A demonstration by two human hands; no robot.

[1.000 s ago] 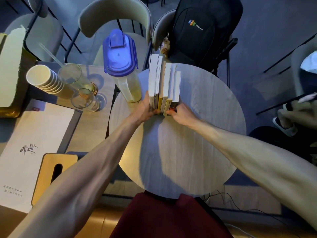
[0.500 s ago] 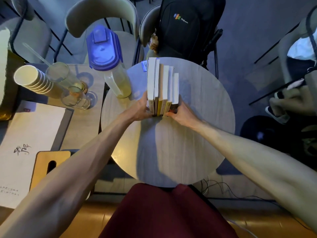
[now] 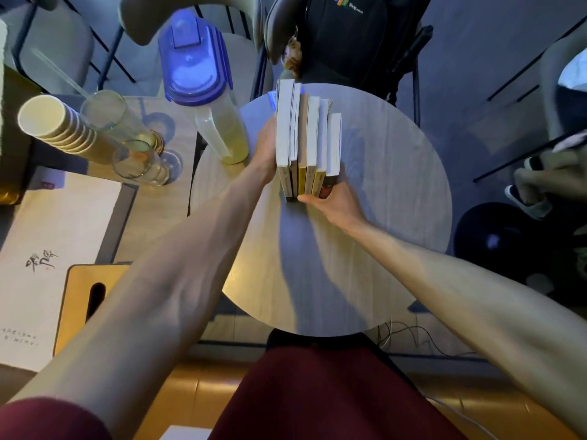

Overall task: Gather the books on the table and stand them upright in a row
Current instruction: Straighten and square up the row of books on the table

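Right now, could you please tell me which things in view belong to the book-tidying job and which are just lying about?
Belongs to the job:
row of books
round table
left hand
right hand

Just lying about:
pitcher
paper cups
glasses
backpack

Café: stacked paper cups (image 3: 54,128), pitcher (image 3: 203,87)
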